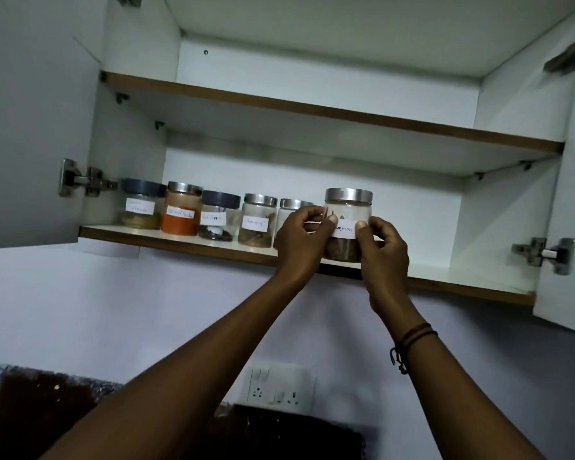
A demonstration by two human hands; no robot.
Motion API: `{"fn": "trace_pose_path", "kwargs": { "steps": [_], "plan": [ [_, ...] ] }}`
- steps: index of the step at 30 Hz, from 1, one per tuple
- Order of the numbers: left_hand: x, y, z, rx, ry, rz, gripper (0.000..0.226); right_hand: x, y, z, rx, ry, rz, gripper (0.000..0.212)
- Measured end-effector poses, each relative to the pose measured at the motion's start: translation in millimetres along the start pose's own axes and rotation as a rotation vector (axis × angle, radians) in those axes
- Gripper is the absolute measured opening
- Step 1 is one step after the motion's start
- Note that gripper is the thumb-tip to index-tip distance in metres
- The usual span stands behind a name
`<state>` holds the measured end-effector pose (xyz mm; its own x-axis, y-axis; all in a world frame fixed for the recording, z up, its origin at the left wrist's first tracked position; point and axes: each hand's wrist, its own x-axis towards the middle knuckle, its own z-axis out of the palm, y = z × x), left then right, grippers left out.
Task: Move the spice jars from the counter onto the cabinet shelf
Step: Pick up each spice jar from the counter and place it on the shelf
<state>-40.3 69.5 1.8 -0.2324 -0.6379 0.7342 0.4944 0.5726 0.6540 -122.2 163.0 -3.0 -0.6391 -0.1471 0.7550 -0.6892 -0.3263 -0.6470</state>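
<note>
Both arms raised; left hand (301, 240) and right hand (384, 250) pinch a steel-lidded spice jar (346, 224) from either side, thumbs on its label, at the lower shelf's (180, 242) front edge, right of five jars.

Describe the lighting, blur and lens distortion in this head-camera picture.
Head view: dim, bluish light; the shelf edges bow from the wide-angle lens; the jar labels are too soft to read, including on the jar held between the left hand and right hand; faint sheen on its metal lid; dark shadow under the shelf below the jar.
</note>
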Motion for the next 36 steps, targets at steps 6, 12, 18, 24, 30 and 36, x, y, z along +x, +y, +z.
{"fn": "trace_pose_path", "kwargs": {
  "steps": [6, 12, 18, 24, 30, 36],
  "plan": [
    [33, -18, 20, 0.219, -0.044, -0.042, 0.027, 42, 20, 13, -0.212, -0.116, 0.048, 0.032],
    [43, -38, 26, 0.436, -0.150, -0.019, 0.029, 61, 41, 25, -0.399, -0.245, 0.063, 0.029],
    [50, -46, 26, 0.544, -0.215, 0.013, 0.023, 69, 47, 32, -0.482, -0.406, 0.079, 0.042],
    [33, -45, 21, 0.468, -0.117, 0.081, 0.025, 56, 40, 24, -0.453, -0.388, 0.040, 0.044],
    [-36, -48, 8, 0.251, -0.208, 0.158, 0.023, -9, 34, -11, -0.208, -0.276, -0.023, 0.023],
    [-131, -80, 5, 0.148, -0.297, -0.091, 0.024, -101, 66, -52, -0.224, -0.276, 0.120, 0.023]
  ]
}}
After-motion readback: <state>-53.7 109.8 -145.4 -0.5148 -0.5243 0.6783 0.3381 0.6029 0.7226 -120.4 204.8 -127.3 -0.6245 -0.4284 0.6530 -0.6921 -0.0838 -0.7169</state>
